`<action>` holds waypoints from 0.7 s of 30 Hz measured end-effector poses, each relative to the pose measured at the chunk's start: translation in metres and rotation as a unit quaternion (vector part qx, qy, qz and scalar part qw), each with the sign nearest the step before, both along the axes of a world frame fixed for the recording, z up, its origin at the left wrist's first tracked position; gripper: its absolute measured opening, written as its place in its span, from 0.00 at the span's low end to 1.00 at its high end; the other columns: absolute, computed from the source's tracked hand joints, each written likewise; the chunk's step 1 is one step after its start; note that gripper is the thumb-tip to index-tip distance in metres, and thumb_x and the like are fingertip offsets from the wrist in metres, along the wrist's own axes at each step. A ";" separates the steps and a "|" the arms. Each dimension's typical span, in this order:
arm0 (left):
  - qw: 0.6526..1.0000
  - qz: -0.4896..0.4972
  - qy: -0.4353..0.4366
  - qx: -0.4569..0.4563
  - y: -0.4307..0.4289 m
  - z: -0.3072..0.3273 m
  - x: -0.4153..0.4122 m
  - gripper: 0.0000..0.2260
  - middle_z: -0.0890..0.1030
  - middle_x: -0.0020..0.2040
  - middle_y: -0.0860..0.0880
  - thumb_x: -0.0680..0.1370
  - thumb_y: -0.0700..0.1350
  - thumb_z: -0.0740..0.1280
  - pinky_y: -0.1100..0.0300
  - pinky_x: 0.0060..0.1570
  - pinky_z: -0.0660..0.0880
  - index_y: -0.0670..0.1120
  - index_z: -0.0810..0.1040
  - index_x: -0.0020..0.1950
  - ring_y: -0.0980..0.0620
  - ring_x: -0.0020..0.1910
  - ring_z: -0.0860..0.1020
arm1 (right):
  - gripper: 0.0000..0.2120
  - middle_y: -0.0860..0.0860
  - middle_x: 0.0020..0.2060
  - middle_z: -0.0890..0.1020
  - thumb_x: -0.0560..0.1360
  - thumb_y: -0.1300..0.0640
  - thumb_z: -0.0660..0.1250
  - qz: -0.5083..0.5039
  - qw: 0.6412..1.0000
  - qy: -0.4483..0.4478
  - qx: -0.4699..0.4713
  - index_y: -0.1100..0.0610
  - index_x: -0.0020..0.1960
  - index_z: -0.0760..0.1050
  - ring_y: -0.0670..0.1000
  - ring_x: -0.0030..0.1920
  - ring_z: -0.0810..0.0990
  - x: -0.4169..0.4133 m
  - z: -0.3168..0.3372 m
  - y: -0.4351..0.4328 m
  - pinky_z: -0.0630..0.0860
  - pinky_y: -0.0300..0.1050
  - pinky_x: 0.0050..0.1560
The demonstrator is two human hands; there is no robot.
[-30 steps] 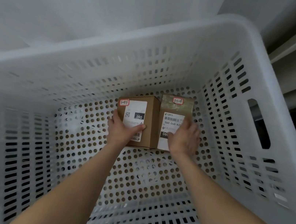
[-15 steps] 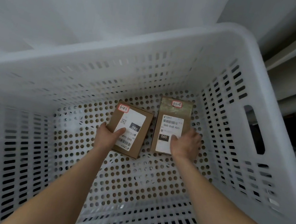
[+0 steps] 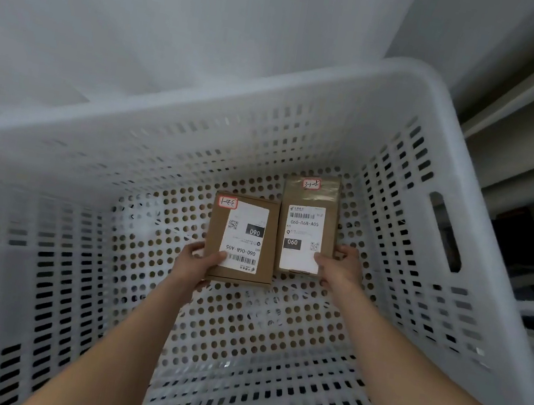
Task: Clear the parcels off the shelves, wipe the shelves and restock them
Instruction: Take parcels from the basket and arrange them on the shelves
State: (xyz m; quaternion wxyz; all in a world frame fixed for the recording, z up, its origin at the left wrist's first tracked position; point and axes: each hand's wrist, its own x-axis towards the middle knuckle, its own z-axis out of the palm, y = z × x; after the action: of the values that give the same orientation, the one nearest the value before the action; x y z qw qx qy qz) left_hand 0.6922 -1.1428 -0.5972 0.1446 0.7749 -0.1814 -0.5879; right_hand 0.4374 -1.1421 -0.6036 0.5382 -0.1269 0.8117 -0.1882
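Inside a white perforated plastic crate [image 3: 198, 143], grasps the left cardboard parcel [image 3: 220, 230] at its near left corner in the left hand [image 3: 196, 263], thumb on the shipping label [image 3: 244, 237]. Grasps the right cardboard parcel [image 3: 310, 193] at its near right corner in the right hand [image 3: 340, 267]. Holds both label-up, side by side, toward the far floor; lifted or resting, cannot tell.

left parcel [image 3: 242, 238] | straightened since 0.5 s ago | now touching right parcel [image 3: 307, 224]
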 end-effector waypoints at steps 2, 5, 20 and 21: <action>1.000 -0.011 0.004 0.012 0.003 0.017 0.002 0.32 0.76 0.59 0.43 0.72 0.45 0.74 0.57 0.44 0.78 0.40 0.65 0.72 0.47 0.50 0.78 | 0.28 0.57 0.63 0.78 0.73 0.63 0.72 0.009 1.000 -0.023 -0.001 0.59 0.70 0.67 0.56 0.58 0.79 0.000 0.019 -0.003 0.76 0.54 0.61; 1.000 -0.002 0.014 0.015 0.006 0.048 0.007 0.31 0.78 0.57 0.43 0.72 0.45 0.74 0.58 0.43 0.78 0.38 0.67 0.71 0.47 0.51 0.79 | 0.25 0.56 0.62 0.79 0.73 0.63 0.72 0.030 0.999 -0.039 0.002 0.60 0.69 0.71 0.56 0.59 0.79 0.004 0.054 -0.004 0.75 0.54 0.63; 0.987 0.022 0.114 -0.112 0.009 0.204 0.046 0.28 0.77 0.63 0.42 0.74 0.42 0.72 0.53 0.50 0.77 0.40 0.67 0.71 0.47 0.55 0.78 | 0.26 0.58 0.60 0.80 0.74 0.65 0.71 -0.045 0.990 -0.084 -0.104 0.60 0.70 0.69 0.56 0.56 0.81 0.020 0.216 0.043 0.77 0.57 0.60; 0.985 0.012 0.122 -0.121 0.010 0.213 0.048 0.28 0.77 0.64 0.42 0.74 0.42 0.72 0.52 0.51 0.77 0.40 0.67 0.71 0.47 0.55 0.78 | 0.26 0.58 0.60 0.80 0.73 0.65 0.71 -0.056 0.988 -0.080 -0.116 0.60 0.70 0.69 0.56 0.56 0.81 0.024 0.226 0.050 0.77 0.57 0.59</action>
State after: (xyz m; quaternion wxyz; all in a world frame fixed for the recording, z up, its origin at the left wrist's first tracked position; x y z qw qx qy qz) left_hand 0.7405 -1.1332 -0.3843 0.2654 0.6763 -0.2224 -0.6501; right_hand 0.4610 -1.0921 -0.3778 0.5717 -0.1271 0.7445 -0.3204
